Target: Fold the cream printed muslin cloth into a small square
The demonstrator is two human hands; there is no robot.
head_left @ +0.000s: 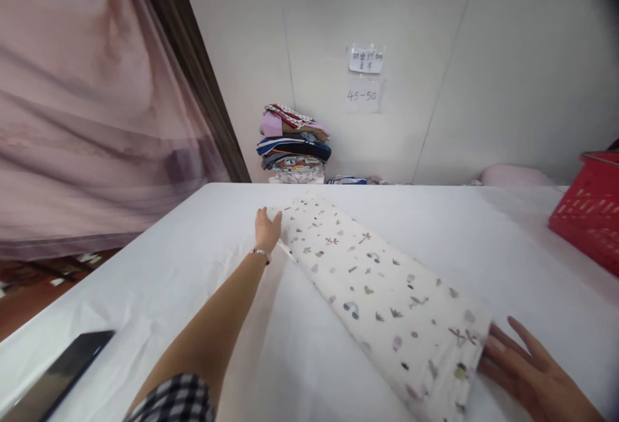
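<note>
A long folded white cloth (372,286) printed with small coloured shapes lies slanted across the white table (435,215). My left hand (267,228) is stretched far forward, fingers flat, touching the cloth's far left end. Spread open on the table at the near right, my right hand (529,370) has its fingertips against the cloth's near end. Neither hand grips anything.
A stack of folded clothes (294,144) stands against the back wall under two paper notes (366,60). A red plastic basket (587,212) sits at the right edge. A dark phone (58,373) lies at the near left corner. A pink curtain (87,106) hangs on the left.
</note>
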